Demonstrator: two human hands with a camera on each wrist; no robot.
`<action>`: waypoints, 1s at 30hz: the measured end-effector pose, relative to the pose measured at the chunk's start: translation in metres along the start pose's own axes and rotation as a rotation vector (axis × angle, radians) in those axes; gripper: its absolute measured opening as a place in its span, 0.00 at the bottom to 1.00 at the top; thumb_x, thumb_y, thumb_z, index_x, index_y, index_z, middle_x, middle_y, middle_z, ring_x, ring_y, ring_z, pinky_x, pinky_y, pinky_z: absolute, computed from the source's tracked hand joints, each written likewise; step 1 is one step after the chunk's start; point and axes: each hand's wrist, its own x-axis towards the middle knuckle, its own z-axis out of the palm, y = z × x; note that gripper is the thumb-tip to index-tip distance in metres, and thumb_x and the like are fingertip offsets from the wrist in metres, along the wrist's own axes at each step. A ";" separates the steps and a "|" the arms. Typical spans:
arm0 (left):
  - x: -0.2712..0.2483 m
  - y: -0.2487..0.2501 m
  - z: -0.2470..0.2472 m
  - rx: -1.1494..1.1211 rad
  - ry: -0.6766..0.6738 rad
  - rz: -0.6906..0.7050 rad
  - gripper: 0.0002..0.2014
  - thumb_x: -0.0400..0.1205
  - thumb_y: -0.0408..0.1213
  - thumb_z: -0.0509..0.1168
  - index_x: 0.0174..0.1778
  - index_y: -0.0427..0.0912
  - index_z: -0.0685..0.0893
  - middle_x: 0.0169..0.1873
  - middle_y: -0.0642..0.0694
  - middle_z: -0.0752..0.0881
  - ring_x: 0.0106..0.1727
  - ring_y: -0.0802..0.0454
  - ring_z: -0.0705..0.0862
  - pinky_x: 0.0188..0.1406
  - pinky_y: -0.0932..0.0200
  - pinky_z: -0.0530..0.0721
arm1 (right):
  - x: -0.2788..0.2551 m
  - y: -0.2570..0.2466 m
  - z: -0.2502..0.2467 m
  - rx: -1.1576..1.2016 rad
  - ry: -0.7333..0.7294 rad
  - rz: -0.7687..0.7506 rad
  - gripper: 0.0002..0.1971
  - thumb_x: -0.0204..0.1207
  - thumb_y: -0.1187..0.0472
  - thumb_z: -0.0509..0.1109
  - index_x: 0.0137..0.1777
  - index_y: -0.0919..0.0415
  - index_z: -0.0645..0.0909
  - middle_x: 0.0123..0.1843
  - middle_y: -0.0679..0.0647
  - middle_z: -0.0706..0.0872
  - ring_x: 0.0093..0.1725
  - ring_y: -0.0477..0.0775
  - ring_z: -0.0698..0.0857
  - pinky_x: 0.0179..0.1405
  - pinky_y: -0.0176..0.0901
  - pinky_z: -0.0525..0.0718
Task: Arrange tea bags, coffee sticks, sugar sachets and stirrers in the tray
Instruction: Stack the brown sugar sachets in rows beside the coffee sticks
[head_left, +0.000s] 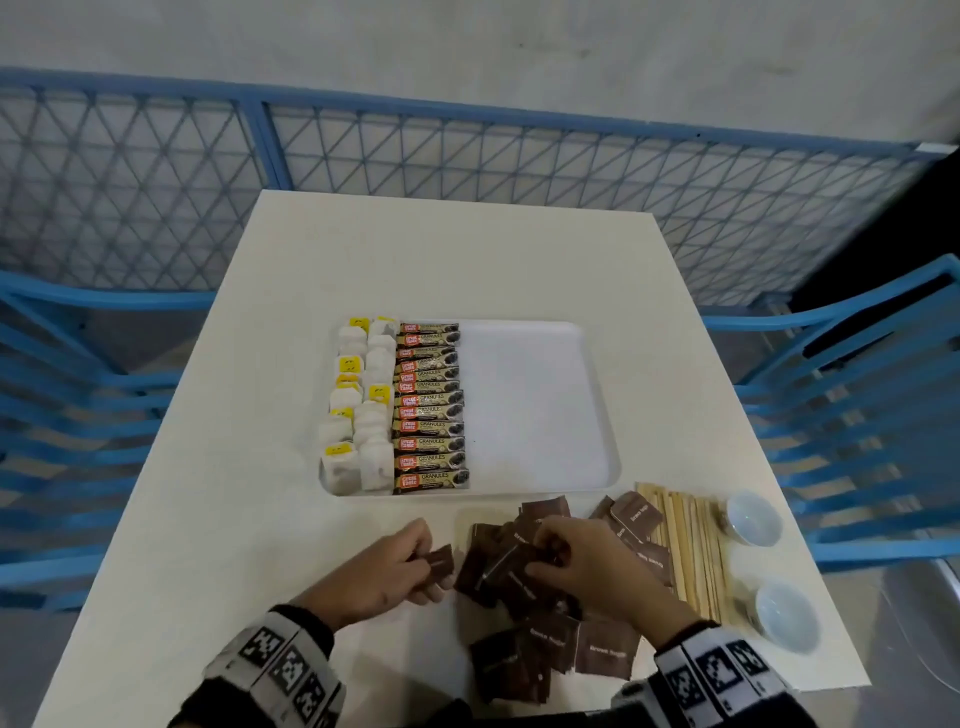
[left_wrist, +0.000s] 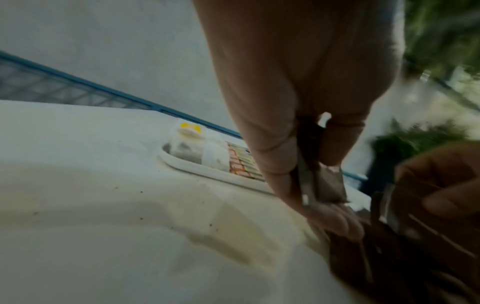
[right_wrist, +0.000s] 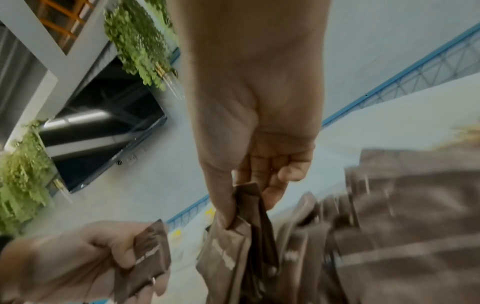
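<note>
Gathering brown sugar sachets (head_left: 511, 564) from the loose pile on the table (head_left: 260, 519) at 6 o'clock of the white tray (head_left: 540, 405), the left hand (head_left: 387, 569) pinches one sachet (head_left: 440, 562) between thumb and curled fingers while the right hand (head_left: 587, 564) curls its thumb and fingers round a few more (right_wrist: 233, 242). Tea bags (head_left: 358, 405) fill the tray's 9 o'clock edge, with coffee sticks (head_left: 428, 408) just beside them. The best move, I'd say, is squaring the sachets into one flat, same-way stack before laying them beside the coffee, leaving room at 3 o'clock for the wooden stirrers (head_left: 685, 545).
</note>
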 end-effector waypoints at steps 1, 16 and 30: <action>0.000 0.003 0.000 -0.055 0.036 0.005 0.09 0.83 0.23 0.52 0.42 0.41 0.65 0.47 0.36 0.86 0.42 0.51 0.84 0.44 0.59 0.82 | -0.001 0.002 -0.006 0.049 0.017 -0.004 0.09 0.74 0.52 0.73 0.51 0.52 0.80 0.44 0.42 0.83 0.45 0.43 0.83 0.45 0.32 0.82; 0.008 0.070 0.035 -0.123 0.133 0.237 0.08 0.75 0.36 0.72 0.48 0.48 0.85 0.36 0.54 0.89 0.40 0.62 0.87 0.39 0.70 0.81 | -0.011 -0.013 -0.056 0.687 0.077 -0.133 0.04 0.74 0.62 0.73 0.45 0.59 0.87 0.41 0.54 0.91 0.40 0.48 0.87 0.46 0.39 0.86; 0.005 0.054 0.032 -0.399 0.250 0.201 0.16 0.80 0.25 0.64 0.62 0.42 0.81 0.38 0.44 0.87 0.36 0.52 0.85 0.29 0.67 0.79 | -0.050 0.087 0.002 -0.390 0.027 -0.072 0.44 0.63 0.35 0.72 0.77 0.49 0.61 0.70 0.48 0.64 0.68 0.49 0.64 0.75 0.43 0.64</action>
